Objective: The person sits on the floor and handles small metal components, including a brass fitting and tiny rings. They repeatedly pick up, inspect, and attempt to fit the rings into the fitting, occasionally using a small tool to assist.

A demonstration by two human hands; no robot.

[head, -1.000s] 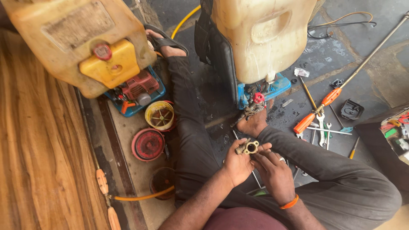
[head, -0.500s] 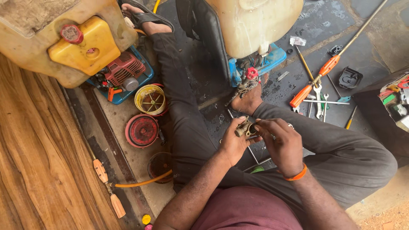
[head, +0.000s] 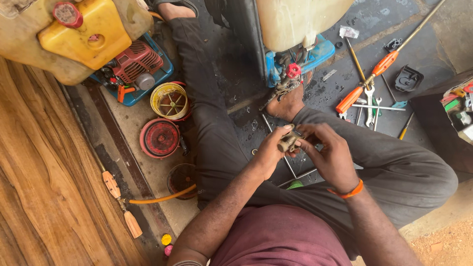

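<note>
Holding a small tan metal part between both hands, head view: left hand wraps it from below with fingers closed round the body, right hand pinches its far end with thumb and fingertips, orange band on that wrist. Part sits over the lap, just this side of the bare foot. Looks like a cast fitting with stubby ports, dull and grimy; finer detail too small to tell. Judged step: hand inspection or fiddling a small piece on or off the part, mid-way through bench-style stripdown done on the floor. Next move likely needs a firm left grip and a fine twist or pull from the right fingertips; small bits could drop into the clutter below. Beyond the hands: blue sprayer base with red cap under a cream plastic tank, greasy dark floor. Right of the hands: orange-handled screwdriver, steel spanners, black plastic cover. Left of the hands: yellow ribbed round housing, red round cover, small red engine on a blue tray, yellow tank. Near left: orange hose, then wood-grain panel.
</note>
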